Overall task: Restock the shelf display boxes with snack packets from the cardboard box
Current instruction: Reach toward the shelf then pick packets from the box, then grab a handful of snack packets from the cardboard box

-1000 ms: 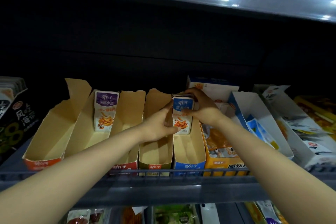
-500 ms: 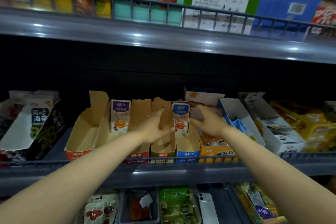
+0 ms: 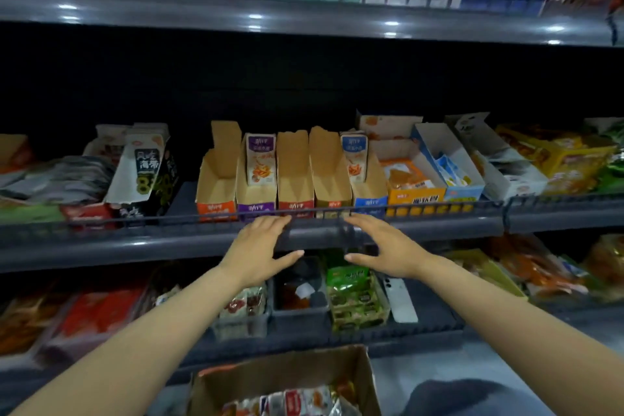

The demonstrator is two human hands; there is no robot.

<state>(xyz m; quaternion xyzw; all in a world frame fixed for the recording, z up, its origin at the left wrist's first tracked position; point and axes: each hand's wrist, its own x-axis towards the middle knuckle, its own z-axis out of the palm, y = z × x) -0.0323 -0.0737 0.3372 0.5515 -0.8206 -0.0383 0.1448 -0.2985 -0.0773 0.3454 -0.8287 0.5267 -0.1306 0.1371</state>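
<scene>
Several narrow cardboard display boxes stand side by side on the middle shelf. The purple-fronted box (image 3: pixel 255 194) holds a purple-topped packet (image 3: pixel 260 159) upright. A blue-topped packet (image 3: pixel 354 157) stands upright in the blue-fronted box (image 3: pixel 370 194). The orange box (image 3: pixel 216 186), red box (image 3: pixel 295 179) and brown box (image 3: pixel 329 176) show bare insides. My left hand (image 3: pixel 258 248) and right hand (image 3: pixel 383 246) hover open in front of the shelf rail, holding nothing. At the bottom, the cardboard box (image 3: pixel 363 378) contains several snack packets (image 3: pixel 297 402).
A wire rail (image 3: pixel 422 208) runs along the shelf front. Seaweed boxes (image 3: pixel 141 172) stand to the left, an orange box (image 3: pixel 410 186) and white-blue boxes (image 3: pixel 449 159) to the right. A lower shelf holds green packets (image 3: pixel 354 297) and a grey bin (image 3: pixel 300 290). An upper shelf (image 3: pixel 304 13) overhangs.
Both hands let go of the blue-topped packet, which stays standing in its box, and drew back out of the shelf toward me. The view pulled back and down, revealing the cardboard box.
</scene>
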